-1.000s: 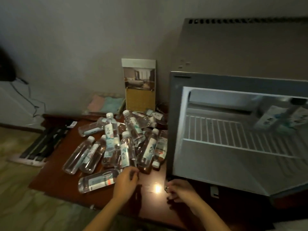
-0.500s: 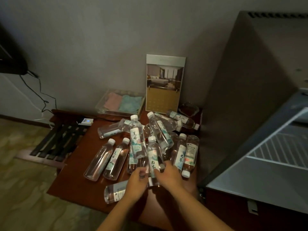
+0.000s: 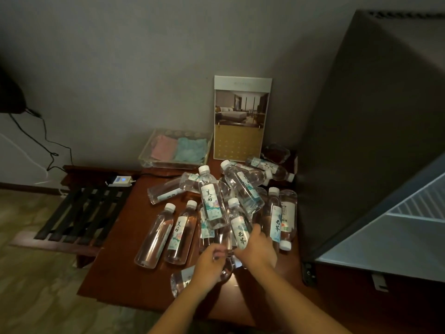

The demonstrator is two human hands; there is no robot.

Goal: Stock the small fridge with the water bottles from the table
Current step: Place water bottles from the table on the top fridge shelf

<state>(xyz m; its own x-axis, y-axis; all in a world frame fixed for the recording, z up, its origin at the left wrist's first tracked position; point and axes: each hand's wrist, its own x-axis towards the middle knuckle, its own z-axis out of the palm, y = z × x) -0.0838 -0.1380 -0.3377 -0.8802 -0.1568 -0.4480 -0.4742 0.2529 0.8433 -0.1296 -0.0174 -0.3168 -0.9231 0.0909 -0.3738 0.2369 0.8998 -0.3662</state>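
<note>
So, over the bottle pile (image 3: 243, 189) on the tabletop (image 3: 115, 273): right hand (image 3: 257, 251) grips a labelled bottle (image 3: 238, 225), left hand (image 3: 207, 263) is curled, can't tell round what.

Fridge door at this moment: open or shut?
Open. On the small fridge, the pale inner lining and wire shelf lie exposed at right, with no door covering them.

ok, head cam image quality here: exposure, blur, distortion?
Head view: dim, underexposed; fridge interior is the brightest patch; labels on the bottles are legible; left hand, gripping a bottle, looks slightly smeared, right hand sharper; wide-angle bend tilts the fridge's dark side.
</note>
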